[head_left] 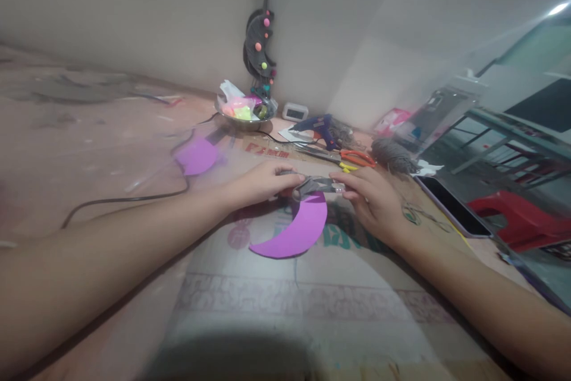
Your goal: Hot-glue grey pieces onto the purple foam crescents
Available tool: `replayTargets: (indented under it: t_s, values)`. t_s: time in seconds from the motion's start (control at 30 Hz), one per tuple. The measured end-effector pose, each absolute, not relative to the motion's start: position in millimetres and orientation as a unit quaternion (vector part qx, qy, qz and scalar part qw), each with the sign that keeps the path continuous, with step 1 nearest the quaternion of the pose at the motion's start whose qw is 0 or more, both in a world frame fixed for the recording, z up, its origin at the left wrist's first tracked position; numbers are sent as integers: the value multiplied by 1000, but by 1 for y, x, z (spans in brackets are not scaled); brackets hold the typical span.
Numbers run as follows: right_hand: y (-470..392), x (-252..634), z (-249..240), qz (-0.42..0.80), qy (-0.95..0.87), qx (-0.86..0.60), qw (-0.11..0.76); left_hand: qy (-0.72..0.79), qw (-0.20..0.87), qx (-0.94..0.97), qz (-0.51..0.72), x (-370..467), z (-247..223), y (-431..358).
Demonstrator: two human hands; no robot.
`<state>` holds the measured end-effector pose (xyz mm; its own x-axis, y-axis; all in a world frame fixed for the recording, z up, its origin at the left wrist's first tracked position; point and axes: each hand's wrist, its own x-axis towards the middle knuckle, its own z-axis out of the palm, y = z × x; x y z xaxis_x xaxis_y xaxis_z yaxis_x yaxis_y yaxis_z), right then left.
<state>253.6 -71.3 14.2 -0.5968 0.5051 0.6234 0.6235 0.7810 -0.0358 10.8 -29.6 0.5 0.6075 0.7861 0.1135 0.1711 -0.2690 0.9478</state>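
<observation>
A purple crescent cutout (301, 229) hangs point-down over the work surface, its upper end covered by grey yarn (319, 183). My left hand (270, 179) pinches this upper end between thumb and fingers. On the other side, my right hand (372, 194) has its fingertips closed on the grey yarn that spans the gap between both hands. Exactly how the yarn runs around the crescent is blurred. Beneath the hands lies a printed cardboard sheet (285, 304).
Behind my hands lie orange-handled scissors (357, 158), a blue glue gun (323, 131) and a grey yarn ball (395, 155). A metal bowl (245, 124) stands near the wall. Small scissors (428, 217) and a phone (452, 205) lie right. A black cord (129, 198) crosses left.
</observation>
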Motion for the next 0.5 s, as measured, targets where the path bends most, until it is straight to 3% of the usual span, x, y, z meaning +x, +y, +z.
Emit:
replayTargets:
  t_s: [0.27,0.5]
  values:
    - [-58,261,8,4,-785,-503,360,324,522,728,303,12,-1,-29]
    - [-25,232,22,23,-839,-451,302,323,521,727,310,12,2,-32]
